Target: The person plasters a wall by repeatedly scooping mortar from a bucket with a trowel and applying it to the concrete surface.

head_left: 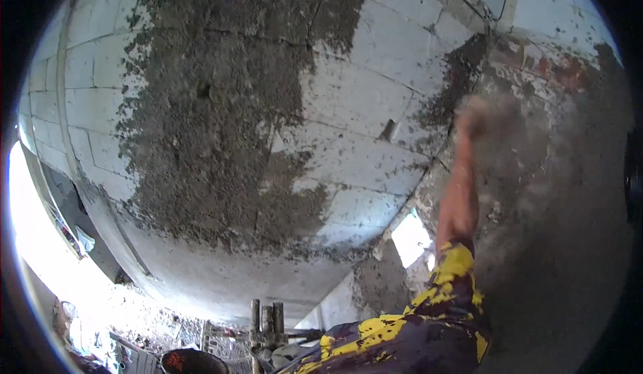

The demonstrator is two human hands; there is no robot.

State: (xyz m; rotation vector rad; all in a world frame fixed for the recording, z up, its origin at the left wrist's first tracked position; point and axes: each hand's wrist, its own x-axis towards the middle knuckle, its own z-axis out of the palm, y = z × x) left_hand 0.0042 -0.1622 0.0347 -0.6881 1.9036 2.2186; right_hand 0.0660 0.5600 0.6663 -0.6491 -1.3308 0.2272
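Note:
My right arm, in a dark sleeve splashed with yellow (429, 300), stretches up toward the corner between two walls. At its end my right hand (473, 116) is smeared by motion, so its fingers cannot be made out. A grey-brown blur beside it hides whether it holds anything. Around the hand the right-hand wall (536, 173) is coated in rough grey mortar, with patches of reddish brick (562, 72) above. Left of it stands a wall of pale blocks (362, 86), partly covered by a broad patch of dark wet-looking mortar (221, 106). My left hand is out of view.
Wooden poles (266, 324) rise at the bottom centre, near a dark round object with reddish marks (193, 362). Rubble-strewn ground (154, 317) lies far below. At the left is a bright opening (40, 213); a smaller one (410, 239) shows beside my arm.

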